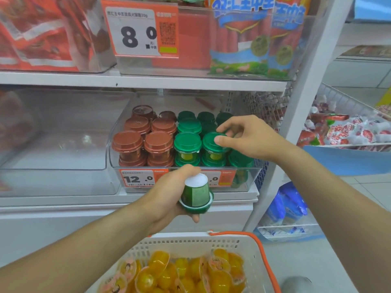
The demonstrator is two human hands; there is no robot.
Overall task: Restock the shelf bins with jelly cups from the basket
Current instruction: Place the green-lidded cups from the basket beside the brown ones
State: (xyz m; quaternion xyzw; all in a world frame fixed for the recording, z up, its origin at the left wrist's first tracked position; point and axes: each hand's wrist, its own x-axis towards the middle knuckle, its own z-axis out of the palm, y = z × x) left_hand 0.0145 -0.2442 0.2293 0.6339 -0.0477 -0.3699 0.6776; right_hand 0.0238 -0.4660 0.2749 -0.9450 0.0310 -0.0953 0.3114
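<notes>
Flanking the green cups (188, 142), brown-lidded cups (157, 142) fill the clear bin (112, 144).

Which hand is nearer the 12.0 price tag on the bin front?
Left. The left hand, gripping an upturned green cup, overlaps the price tag; the right hand is above, over the bin.

Your left hand (169, 193) holds a green jelly cup (196, 194) upside down in front of the clear shelf bin (114, 153), its white bottom pointing up. Your right hand (249, 138) reaches into the bin, and its thumb and fingers pinch the green lid (213, 142) of a cup in the front row. Brown-lidded cups (143, 140) stand to the left of the green ones. Below, the white basket (243, 246) with an orange handle (262, 250) contains orange jelly cups (186, 273).
</notes>
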